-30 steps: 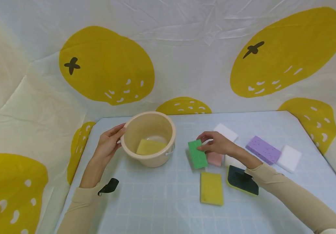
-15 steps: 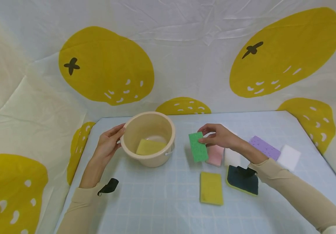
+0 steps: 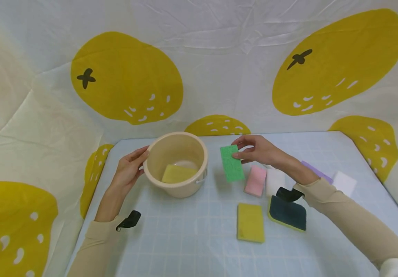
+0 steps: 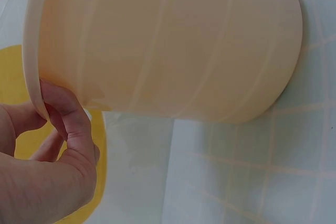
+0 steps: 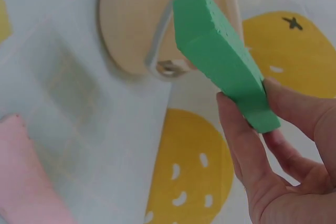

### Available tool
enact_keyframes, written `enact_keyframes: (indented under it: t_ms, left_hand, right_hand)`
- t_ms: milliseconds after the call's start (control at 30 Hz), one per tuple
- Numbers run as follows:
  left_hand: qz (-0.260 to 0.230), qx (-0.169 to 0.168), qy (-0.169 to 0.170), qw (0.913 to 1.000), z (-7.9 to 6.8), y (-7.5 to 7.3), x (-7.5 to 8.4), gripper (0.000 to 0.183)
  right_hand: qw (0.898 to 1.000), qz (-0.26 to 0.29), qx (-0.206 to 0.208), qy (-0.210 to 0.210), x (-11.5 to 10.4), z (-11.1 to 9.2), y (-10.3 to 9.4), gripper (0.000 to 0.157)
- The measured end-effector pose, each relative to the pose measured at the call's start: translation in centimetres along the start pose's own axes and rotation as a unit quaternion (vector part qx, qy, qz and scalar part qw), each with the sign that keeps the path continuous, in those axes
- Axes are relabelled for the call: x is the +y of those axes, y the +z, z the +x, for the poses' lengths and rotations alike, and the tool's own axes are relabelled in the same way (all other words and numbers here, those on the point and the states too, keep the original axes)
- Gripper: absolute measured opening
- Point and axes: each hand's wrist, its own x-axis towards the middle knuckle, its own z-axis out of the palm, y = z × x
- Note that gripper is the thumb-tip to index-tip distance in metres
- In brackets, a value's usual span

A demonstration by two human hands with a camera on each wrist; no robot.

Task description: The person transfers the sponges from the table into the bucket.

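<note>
Right hand pinches the green sponge at its left, farther forward than a second ago; more of the pink sponge shows on that hand's near side. Left hand still grips the bucket at its right.

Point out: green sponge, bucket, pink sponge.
Green sponge (image 3: 232, 164): head view, middle of broad face.
Bucket (image 3: 178, 152): head view, inner back wall.
Pink sponge (image 3: 255, 180): head view, middle of top face.
</note>
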Motion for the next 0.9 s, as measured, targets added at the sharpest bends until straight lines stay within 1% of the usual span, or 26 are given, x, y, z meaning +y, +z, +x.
enact_keyframes:
  t_ms: [267,433,567,700,833,900]
  left_hand:
    - [0.01,0.012,0.002,0.9999,0.1,-0.1,0.0,0.048]
    - [0.01,0.006,0.003,0.9999,0.1,-0.3,0.0,0.049]
    - [0.018,0.005,0.005,0.9998,0.1,-0.3,0.0,0.049]
    - [0.025,0.0,0.007,0.9997,0.1,-0.3,0.1,0.05]
    - [0.042,0.0,0.005,0.9991,0.1,-0.3,0.3,0.048]
    - [0.061,0.003,0.005,0.9981,0.2,-0.3,0.4,0.048]
  right_hand:
    - [1.0,-0.005,-0.007,-0.012,-2.7,0.8,0.0,0.047]
    - [1.0,-0.022,0.0,-0.022,-3.8,1.2,-0.2,0.047]
    - [0.999,-0.019,0.005,-0.034,-4.5,1.6,-0.3,0.046]
    - [0.999,-0.022,0.001,-0.049,-5.2,2.0,-0.2,0.046]
    - [0.998,-0.017,-0.002,-0.055,-5.8,2.5,0.0,0.045]
    - [0.999,-0.015,-0.003,-0.052,-6.0,2.8,0.2,0.045]
